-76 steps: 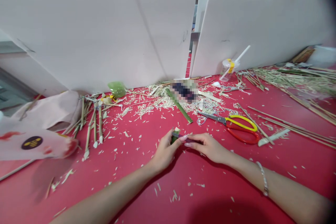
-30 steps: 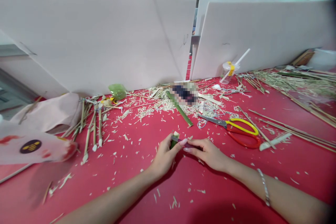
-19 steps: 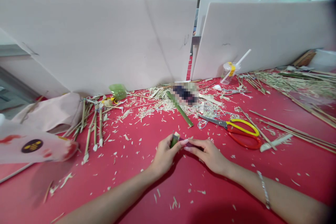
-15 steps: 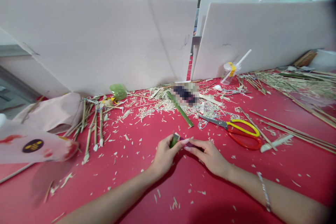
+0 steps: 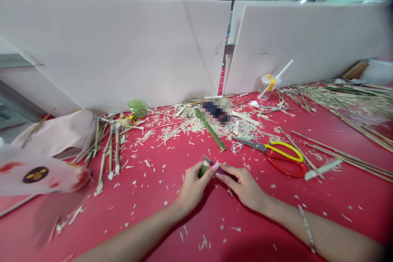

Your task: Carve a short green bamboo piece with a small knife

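Observation:
Just above the middle of the red table, my left hand (image 5: 196, 184) is closed around a short green bamboo piece (image 5: 203, 169), most of it hidden by the fingers. My right hand (image 5: 242, 182) grips a small knife (image 5: 209, 161) by its dark purple handle. The blade points up and left, over the cut end of the bamboo, and my left thumb presses close to the knife. Whether the edge touches the bamboo I cannot tell. A longer green bamboo strip (image 5: 215, 134) lies beyond my hands. To the right rest scissors (image 5: 284, 157) with yellow and red handles.
Pale shavings (image 5: 178, 129) litter the red table (image 5: 159, 221). Bamboo sticks with pale tips (image 5: 112, 151) lie left, near a pink cloth bag (image 5: 70, 131) and a printed plastic bag (image 5: 18, 178). A plastic cup with a straw (image 5: 267, 86) stands before white boards (image 5: 123, 49).
The knife has slid slightly up and left across the bamboo's end, so more of its blade shows. A small shaving now shows below my right fingers. Both hands keep their hold.

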`<state>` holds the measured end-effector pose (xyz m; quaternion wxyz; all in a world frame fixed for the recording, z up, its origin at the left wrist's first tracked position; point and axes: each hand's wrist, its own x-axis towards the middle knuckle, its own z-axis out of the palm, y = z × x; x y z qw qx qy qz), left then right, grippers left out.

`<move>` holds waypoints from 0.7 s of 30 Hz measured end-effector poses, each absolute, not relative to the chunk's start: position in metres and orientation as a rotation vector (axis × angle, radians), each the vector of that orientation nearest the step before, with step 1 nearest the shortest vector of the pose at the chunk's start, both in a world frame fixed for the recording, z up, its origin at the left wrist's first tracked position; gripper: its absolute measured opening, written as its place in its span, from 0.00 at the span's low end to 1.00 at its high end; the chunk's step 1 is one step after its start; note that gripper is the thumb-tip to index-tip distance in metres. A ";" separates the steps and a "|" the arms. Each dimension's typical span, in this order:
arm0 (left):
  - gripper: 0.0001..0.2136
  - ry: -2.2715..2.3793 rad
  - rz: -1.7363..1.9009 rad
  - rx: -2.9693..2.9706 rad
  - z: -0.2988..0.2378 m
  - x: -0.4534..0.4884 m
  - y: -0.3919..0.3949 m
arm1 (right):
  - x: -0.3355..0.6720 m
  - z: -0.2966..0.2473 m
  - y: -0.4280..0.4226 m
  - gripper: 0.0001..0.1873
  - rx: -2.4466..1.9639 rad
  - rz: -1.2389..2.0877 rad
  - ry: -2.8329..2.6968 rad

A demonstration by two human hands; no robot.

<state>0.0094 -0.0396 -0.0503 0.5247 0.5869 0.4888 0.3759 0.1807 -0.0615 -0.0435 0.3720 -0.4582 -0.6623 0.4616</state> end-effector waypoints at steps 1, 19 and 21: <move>0.22 1.166 0.897 1.415 -0.051 0.009 -0.039 | 0.181 -0.043 -0.061 0.22 -1.167 1.176 -1.701; 0.21 1.154 0.876 1.414 -0.054 0.007 -0.038 | 0.183 -0.043 -0.061 0.21 -1.144 1.125 -1.734; 0.21 1.152 0.864 1.399 -0.054 0.007 -0.038 | 0.184 -0.041 -0.060 0.20 -1.140 1.109 -1.748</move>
